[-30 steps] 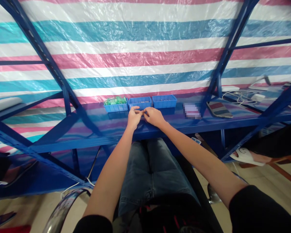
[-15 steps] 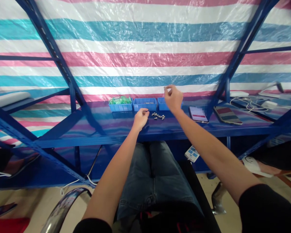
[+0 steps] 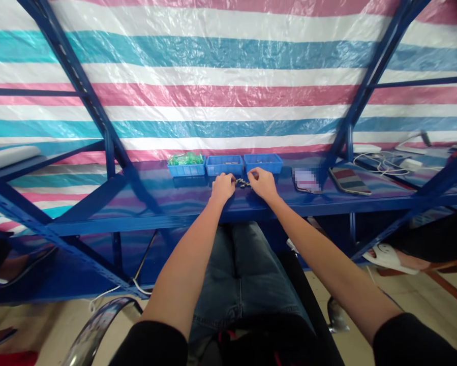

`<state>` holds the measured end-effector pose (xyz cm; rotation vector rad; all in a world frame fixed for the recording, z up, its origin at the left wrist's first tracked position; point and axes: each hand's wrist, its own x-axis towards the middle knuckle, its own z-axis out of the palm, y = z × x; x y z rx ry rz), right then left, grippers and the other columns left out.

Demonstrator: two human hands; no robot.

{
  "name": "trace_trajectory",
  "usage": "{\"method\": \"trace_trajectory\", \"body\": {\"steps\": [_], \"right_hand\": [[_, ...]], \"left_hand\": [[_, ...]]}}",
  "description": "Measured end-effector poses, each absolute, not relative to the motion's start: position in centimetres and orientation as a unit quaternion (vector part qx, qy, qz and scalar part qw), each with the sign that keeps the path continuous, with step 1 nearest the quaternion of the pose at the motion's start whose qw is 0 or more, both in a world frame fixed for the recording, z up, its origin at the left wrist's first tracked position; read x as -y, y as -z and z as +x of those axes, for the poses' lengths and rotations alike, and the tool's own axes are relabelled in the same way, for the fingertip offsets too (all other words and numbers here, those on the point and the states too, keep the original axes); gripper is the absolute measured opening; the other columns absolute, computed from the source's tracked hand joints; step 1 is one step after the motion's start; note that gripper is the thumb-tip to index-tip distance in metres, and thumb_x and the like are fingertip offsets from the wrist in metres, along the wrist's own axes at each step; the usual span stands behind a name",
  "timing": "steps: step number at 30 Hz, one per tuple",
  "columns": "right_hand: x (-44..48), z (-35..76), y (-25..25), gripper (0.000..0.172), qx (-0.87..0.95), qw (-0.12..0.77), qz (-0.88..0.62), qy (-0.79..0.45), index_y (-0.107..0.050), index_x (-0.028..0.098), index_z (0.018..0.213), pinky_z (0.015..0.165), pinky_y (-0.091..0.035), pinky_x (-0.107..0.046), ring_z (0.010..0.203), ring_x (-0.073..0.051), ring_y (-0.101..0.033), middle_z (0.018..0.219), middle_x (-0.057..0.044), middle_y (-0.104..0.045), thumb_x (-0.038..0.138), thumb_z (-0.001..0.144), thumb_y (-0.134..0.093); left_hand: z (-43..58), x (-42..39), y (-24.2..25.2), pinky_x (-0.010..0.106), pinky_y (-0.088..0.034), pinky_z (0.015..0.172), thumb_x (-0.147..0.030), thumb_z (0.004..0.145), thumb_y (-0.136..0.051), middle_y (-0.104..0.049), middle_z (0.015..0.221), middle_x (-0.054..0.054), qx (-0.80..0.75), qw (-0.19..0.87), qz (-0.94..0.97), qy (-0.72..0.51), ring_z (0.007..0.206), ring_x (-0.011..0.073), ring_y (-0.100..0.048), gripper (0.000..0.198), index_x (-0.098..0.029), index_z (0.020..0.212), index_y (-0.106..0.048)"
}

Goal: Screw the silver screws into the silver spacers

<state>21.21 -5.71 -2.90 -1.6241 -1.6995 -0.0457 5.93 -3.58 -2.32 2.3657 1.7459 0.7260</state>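
Note:
On the blue table (image 3: 175, 201), my left hand (image 3: 223, 187) rests at the left side of a small pile of metal pieces (image 3: 243, 183), its fingers pinched together. My right hand (image 3: 262, 183) is at the pile's right side, thumb and fingertips closed. What either pinch holds is too small to make out. Right behind the hands stand a middle blue bin (image 3: 217, 171) with a few small pieces in it and a right blue bin (image 3: 273, 168) with tiny parts. A left blue bin (image 3: 188, 171) is heaped with green plastic bits (image 3: 188, 158).
To the right lie a lit phone (image 3: 306, 181) and a dark tablet-like device (image 3: 350, 181). White cables (image 3: 381, 161) coil beyond the right post. Blue metal posts (image 3: 110, 152) flank the work area, with a striped sheet (image 3: 228, 94) behind. Another person's foot in a white slipper (image 3: 394, 258) shows at lower right.
My right hand has come down from above the right bin to the metal pieces, uncovering that bin. My left hand has stayed beside the pile, its fingers still together.

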Motion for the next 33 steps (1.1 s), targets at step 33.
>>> {"method": "trace_trajectory", "body": {"steps": [33], "right_hand": [[6.33, 20.15, 3.44, 0.025, 0.770, 0.276, -0.574, 0.046, -0.067, 0.018, 0.093, 0.085, -0.042, -0.034, 0.100, -0.025, -0.050, 0.098, -0.011, -0.060, 0.025, 0.090, -0.043]], "left_hand": [[5.50, 3.82, 2.56, 0.045, -0.047, 0.091, -0.034, 0.095, -0.041, -0.062, 0.110, 0.009, -0.537, 0.046, 0.810, -0.231, 0.105, 0.0241, -0.057, 0.028, -0.018, 0.101, -0.063]]}}
